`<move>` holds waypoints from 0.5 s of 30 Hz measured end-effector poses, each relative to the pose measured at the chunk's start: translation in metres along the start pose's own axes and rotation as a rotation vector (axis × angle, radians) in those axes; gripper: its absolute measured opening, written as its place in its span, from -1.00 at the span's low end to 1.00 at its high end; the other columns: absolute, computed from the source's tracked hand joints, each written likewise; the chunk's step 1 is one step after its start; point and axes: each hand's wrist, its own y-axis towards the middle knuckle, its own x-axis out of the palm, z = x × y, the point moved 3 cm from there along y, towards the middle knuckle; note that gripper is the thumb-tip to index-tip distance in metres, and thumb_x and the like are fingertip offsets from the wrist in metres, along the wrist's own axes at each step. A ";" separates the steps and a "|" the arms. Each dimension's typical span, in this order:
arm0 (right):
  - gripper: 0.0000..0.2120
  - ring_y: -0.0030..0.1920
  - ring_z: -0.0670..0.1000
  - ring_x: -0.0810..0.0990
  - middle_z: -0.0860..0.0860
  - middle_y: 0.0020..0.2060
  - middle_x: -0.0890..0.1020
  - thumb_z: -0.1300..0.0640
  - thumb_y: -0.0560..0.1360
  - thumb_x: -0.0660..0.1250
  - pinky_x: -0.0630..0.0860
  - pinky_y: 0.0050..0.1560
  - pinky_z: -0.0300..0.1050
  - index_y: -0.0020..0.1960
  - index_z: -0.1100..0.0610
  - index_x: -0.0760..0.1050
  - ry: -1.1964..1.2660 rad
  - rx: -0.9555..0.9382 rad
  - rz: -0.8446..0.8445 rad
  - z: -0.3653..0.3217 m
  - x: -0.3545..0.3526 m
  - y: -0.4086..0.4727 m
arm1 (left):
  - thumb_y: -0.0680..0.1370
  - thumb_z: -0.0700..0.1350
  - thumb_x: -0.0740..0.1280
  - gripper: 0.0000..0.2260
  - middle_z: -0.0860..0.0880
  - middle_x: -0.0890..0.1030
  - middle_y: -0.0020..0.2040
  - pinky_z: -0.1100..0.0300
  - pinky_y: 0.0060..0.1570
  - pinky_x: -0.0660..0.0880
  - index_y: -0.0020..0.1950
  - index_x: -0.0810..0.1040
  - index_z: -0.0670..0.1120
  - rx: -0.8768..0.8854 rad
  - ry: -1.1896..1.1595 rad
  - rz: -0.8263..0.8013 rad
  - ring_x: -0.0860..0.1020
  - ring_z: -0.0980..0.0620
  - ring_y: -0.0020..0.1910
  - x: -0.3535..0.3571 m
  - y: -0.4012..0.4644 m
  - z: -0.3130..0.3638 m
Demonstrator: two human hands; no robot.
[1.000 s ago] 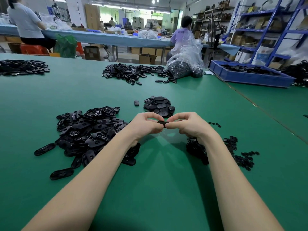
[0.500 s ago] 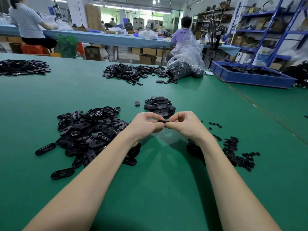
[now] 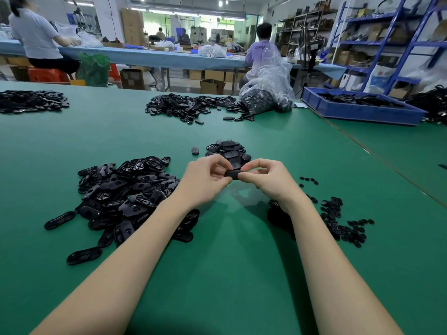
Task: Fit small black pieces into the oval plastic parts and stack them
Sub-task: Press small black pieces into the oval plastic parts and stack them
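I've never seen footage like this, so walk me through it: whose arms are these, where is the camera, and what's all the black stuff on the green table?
No machine is at work here: these are a person's two bare arms, filmed by a wide-angle camera worn on their head, looking forward and down. The left hand and right hand together pinch one black oval plastic part above the green table. On the left lies a big heap of black oval plastic parts. On the right lie scattered small black pieces. Just beyond the hands sits a neater small stack of black ovals, probably finished ones. Other workers sit at a far bench.
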 end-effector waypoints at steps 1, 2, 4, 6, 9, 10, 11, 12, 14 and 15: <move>-0.92 -0.51 -0.25 0.43 -0.13 -0.40 0.60 0.14 0.45 0.55 0.36 -0.40 -0.37 -0.11 0.04 0.66 -0.017 0.013 0.002 0.001 0.000 0.000 | 0.47 -0.21 0.49 -0.85 0.08 0.68 -0.18 0.51 -0.16 0.47 -0.01 0.65 -0.02 0.044 0.055 0.015 0.64 0.16 -0.24 0.001 -0.001 0.001; -0.93 -0.50 -0.24 0.44 -0.12 -0.38 0.61 0.11 0.45 0.54 0.37 -0.36 -0.33 -0.11 0.03 0.66 -0.030 0.025 0.011 0.002 -0.001 0.000 | 0.47 -0.21 0.49 -0.86 0.09 0.66 -0.19 0.52 -0.18 0.46 -0.01 0.66 -0.03 0.083 0.097 0.023 0.62 0.13 -0.25 0.002 -0.001 0.002; -0.94 -0.43 -0.18 0.46 -0.08 -0.30 0.65 0.06 0.46 0.52 0.38 -0.30 -0.24 -0.12 0.01 0.66 -0.038 0.040 0.041 0.003 -0.003 0.000 | 0.47 -0.21 0.50 -0.86 0.10 0.65 -0.18 0.54 -0.21 0.41 -0.01 0.67 -0.03 0.130 0.173 0.036 0.61 0.12 -0.25 0.004 0.000 0.001; -0.95 -0.35 -0.12 0.49 -0.05 -0.18 0.71 0.04 0.47 0.49 0.40 -0.25 -0.20 -0.12 0.00 0.66 -0.031 0.046 0.069 0.005 -0.007 0.001 | 0.47 -0.19 0.50 -0.88 0.09 0.65 -0.19 0.55 -0.21 0.38 -0.02 0.68 -0.03 0.134 0.228 0.085 0.60 0.14 -0.26 0.005 0.007 -0.003; -0.95 -0.30 -0.11 0.52 -0.06 -0.12 0.75 0.03 0.48 0.47 0.44 -0.19 -0.18 -0.14 -0.01 0.66 -0.003 0.064 0.104 0.008 -0.013 0.002 | 0.47 -0.14 0.50 -0.88 0.11 0.61 -0.27 0.40 -0.13 0.46 0.00 0.69 -0.06 0.124 0.270 0.137 0.56 0.12 -0.29 0.010 0.029 -0.001; -0.94 -0.31 -0.12 0.52 -0.08 -0.14 0.75 0.03 0.48 0.46 0.44 -0.20 -0.18 -0.15 -0.01 0.66 0.005 0.069 0.110 0.009 -0.014 0.002 | 0.47 -0.13 0.49 -0.87 0.09 0.60 -0.26 0.29 -0.09 0.51 0.01 0.68 -0.07 0.122 0.284 0.141 0.56 0.09 -0.27 0.014 0.038 0.002; -0.93 -0.33 -0.12 0.51 -0.09 -0.16 0.75 0.03 0.49 0.45 0.44 -0.21 -0.18 -0.16 -0.01 0.65 0.011 0.070 0.111 0.010 -0.014 0.002 | 0.47 -0.13 0.49 -0.85 0.05 0.61 -0.23 0.19 -0.06 0.54 0.02 0.67 -0.08 0.114 0.301 0.145 0.57 0.05 -0.22 0.019 0.049 0.005; -0.92 -0.35 -0.12 0.51 -0.09 -0.17 0.75 0.04 0.49 0.45 0.45 -0.22 -0.18 -0.17 0.00 0.65 0.017 0.072 0.110 0.010 -0.014 0.002 | 0.47 -0.12 0.48 -0.85 0.01 0.63 -0.19 0.13 -0.03 0.55 0.03 0.67 -0.08 0.100 0.323 0.146 0.58 0.00 -0.17 0.023 0.060 0.009; -0.90 -0.40 -0.15 0.49 -0.08 -0.17 0.75 0.05 0.49 0.44 0.45 -0.23 -0.19 -0.19 0.01 0.65 0.030 0.076 0.107 0.011 -0.014 0.002 | 0.48 -0.11 0.45 -0.85 -0.06 0.66 -0.09 0.06 0.00 0.56 0.03 0.66 -0.07 0.058 0.381 0.134 0.61 -0.09 -0.05 0.033 0.080 0.015; -0.90 -0.43 -0.17 0.48 -0.09 -0.18 0.75 0.04 0.49 0.44 0.45 -0.24 -0.20 -0.19 0.01 0.65 0.036 0.076 0.103 0.012 -0.014 0.002 | 0.48 -0.10 0.44 -0.85 -0.08 0.66 -0.05 0.05 0.01 0.56 0.03 0.65 -0.08 0.037 0.418 0.124 0.60 -0.12 -0.02 0.038 0.089 0.016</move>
